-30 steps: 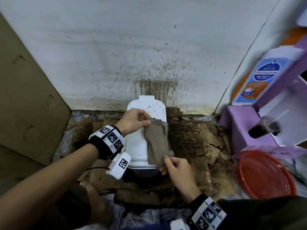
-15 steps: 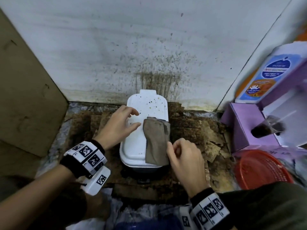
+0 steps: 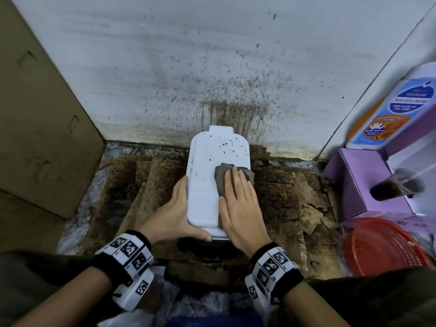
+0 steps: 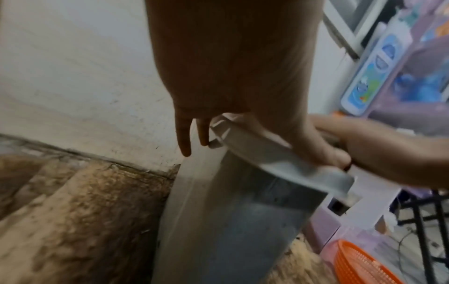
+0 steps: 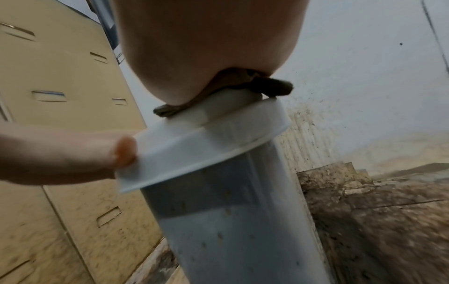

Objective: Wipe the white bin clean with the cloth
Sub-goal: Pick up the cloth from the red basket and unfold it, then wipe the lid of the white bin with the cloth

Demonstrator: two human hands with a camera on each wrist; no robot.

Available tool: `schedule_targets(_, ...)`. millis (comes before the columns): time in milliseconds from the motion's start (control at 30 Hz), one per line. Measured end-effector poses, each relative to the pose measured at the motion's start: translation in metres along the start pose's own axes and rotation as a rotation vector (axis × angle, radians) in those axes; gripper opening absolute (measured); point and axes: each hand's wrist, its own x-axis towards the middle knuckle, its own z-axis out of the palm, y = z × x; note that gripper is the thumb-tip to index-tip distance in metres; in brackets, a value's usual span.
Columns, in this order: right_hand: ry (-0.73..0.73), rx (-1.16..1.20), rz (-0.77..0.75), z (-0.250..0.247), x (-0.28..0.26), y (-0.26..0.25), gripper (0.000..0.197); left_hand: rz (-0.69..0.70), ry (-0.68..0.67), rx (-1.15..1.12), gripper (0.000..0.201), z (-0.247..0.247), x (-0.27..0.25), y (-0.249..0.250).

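The white bin (image 3: pixel 205 185) stands on the floor against the stained wall, and brown specks dot the far half of its lid. A grey-brown cloth (image 3: pixel 221 180) lies on the right half of the lid. My right hand (image 3: pixel 238 199) presses flat on the cloth with straight fingers. My left hand (image 3: pixel 174 213) lies against the bin's left side, fingers straight, thumb along the lid's near edge. In the right wrist view the cloth (image 5: pixel 274 87) is squeezed between my palm (image 5: pixel 206 48) and the lid. The left wrist view shows my left hand (image 4: pixel 230 76) beside the lid rim (image 4: pixel 279 159).
Soiled, flaking cardboard (image 3: pixel 290 197) covers the floor around the bin. A tall cardboard panel (image 3: pixel 42 138) closes the left side. To the right stand a purple box (image 3: pixel 354 185), a red mesh basket (image 3: pixel 382 249) and a white bottle (image 3: pixel 389 109). The back wall (image 3: pixel 236 67) is spattered brown.
My left hand left the cloth's top edge and dropped to the bin's left side. My right hand moved from the cloth's near end to lie flat on it.
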Motion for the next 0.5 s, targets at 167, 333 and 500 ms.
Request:
schedule_targets(167, -0.019, 0.020, -0.015, 0.001, 0.021, 0.013, 0.064, -0.028, 0.064, -0.088, 0.158, 0.010, -0.002, -0.006)
schedule_targets(333, 0.004, 0.089, -0.007, 0.006, 0.019, 0.015, 0.064, -0.027, 0.091, -0.112, 0.155, 0.013, -0.006, -0.009)
schedule_targets(500, 0.072, 0.191, 0.020, 0.007, -0.009, 0.007, 0.059, -0.020, 0.097, -0.123, 0.154, 0.013, -0.007, -0.008)
